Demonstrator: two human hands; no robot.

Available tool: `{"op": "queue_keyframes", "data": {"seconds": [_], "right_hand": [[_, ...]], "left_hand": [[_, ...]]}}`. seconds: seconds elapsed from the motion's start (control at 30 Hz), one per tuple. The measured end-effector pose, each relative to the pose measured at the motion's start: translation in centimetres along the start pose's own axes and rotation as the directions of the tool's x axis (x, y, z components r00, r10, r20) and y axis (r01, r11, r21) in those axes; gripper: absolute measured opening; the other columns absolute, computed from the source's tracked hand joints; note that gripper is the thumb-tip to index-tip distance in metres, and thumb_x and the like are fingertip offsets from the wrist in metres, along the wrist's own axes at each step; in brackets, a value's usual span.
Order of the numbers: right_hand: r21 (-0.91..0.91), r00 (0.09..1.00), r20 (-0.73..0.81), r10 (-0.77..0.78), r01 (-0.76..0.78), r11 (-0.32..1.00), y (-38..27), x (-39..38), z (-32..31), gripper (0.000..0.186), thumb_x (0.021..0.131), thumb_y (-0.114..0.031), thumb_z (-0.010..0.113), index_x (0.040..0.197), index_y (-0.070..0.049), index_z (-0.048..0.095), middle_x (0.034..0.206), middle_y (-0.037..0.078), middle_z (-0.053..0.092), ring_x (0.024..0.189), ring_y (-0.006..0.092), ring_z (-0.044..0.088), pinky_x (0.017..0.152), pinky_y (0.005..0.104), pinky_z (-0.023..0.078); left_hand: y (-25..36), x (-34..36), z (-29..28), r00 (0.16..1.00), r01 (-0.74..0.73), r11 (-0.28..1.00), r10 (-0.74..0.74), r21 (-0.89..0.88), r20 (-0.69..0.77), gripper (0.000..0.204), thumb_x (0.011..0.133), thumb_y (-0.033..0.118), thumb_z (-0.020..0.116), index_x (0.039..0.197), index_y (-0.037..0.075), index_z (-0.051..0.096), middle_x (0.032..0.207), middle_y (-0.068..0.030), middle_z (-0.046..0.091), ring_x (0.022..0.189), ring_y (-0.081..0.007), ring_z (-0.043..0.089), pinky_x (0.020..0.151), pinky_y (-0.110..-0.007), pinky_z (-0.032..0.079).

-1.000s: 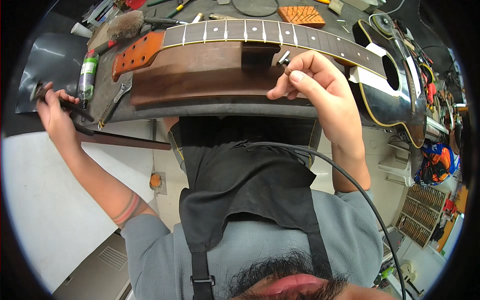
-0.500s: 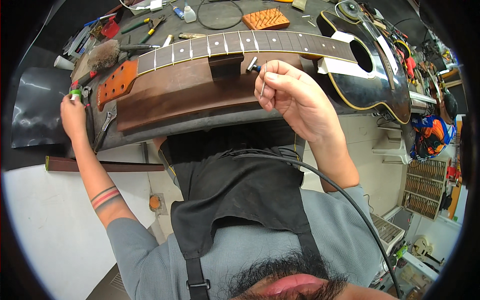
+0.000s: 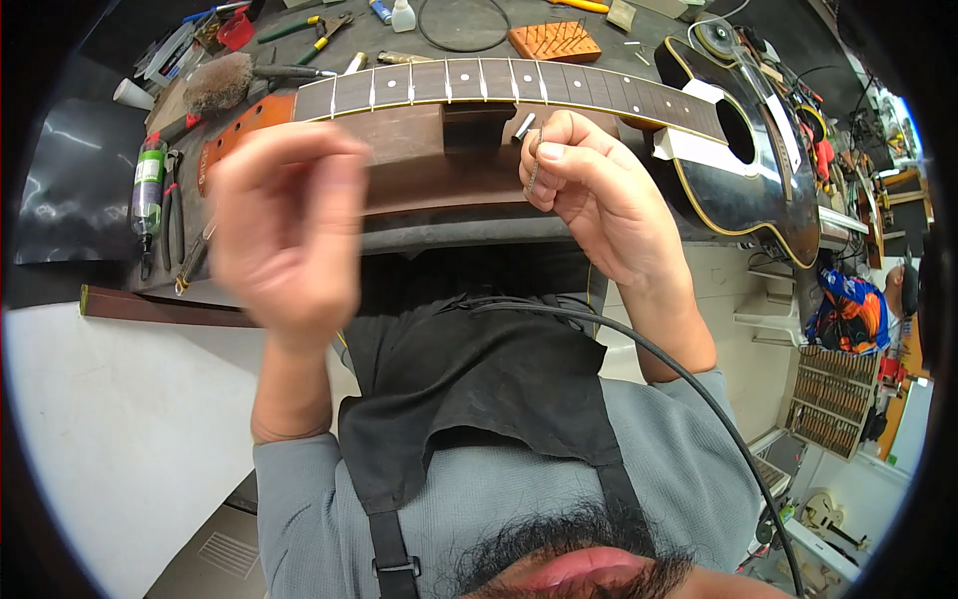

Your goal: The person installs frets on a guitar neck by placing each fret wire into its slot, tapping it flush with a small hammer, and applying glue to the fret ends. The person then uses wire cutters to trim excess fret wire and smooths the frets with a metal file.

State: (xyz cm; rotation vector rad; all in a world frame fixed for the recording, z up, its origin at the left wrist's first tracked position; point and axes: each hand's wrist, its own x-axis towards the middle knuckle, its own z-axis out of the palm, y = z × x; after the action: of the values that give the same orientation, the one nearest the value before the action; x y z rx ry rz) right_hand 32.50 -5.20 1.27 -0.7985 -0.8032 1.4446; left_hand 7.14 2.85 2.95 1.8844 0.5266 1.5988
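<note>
My right hand [image 3: 604, 190] pinches a thin, short metal rod [image 3: 535, 170] between thumb and fingers, just in front of the guitar neck. My left hand [image 3: 289, 230] is raised over the bench's front edge, smeared by motion. Its fingers look curled, but whether anything is in them cannot be made out. Behind both hands an acoustic guitar lies across the bench, its black body [image 3: 704, 185] at the right. White lines mark several places on the dark fretboard [image 3: 424, 85]. The orange-brown headstock [image 3: 254, 120] is partly hidden by my left hand. A dark block [image 3: 479, 130] sits under the neck.
A green-labelled bottle [image 3: 148, 185] and pliers [image 3: 172, 205] lie at the bench's left. Farther back are a brush [image 3: 220, 82], an orange block with metal pins [image 3: 556, 42] and a small white bottle [image 3: 402, 17]. A small metal cylinder [image 3: 525, 126] lies behind my right hand.
My left hand has left the green-labelled bottle and moved right, toward the middle. The right hand stays nearly in place, still holding the metal rod. The view has shifted slightly.
</note>
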Motion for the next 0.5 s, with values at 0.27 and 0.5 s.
{"op": "queue_keyframes", "data": {"seconds": [0.27,0.5], "right_hand": [[0.012,0.998,-0.057,0.006,-0.005,1.0,-0.4,-0.6,0.8,0.01,0.107,-0.018,0.07,0.106,-0.008,0.067,0.095,0.0,0.067,0.086,0.0098,0.057,0.081,0.0258,0.048],[-0.162,0.996,-0.042,-0.078,0.07,0.984,-0.8,-1.2,0.6,0.02,0.107,-0.014,0.069,0.122,-0.004,0.063,0.103,0.003,0.066,0.098,0.0118,0.063,0.092,0.0301,0.052]], "left_hand": [[0.9,0.0,6.6,0.775,0.629,0.651,-0.486,-0.424,0.404,0.033,0.104,-0.002,0.071,0.129,0.001,0.05,0.108,-0.0154,0.076,0.096,-0.0169,0.072,0.083,-0.03,0.06],[0.0,0.4,7.1,0.71,0.704,0.517,-0.515,-0.487,0.48,0.035,0.101,-0.002,0.074,0.125,0.005,0.049,0.102,-0.0156,0.076,0.092,-0.0194,0.074,0.079,-0.031,0.061]]}}
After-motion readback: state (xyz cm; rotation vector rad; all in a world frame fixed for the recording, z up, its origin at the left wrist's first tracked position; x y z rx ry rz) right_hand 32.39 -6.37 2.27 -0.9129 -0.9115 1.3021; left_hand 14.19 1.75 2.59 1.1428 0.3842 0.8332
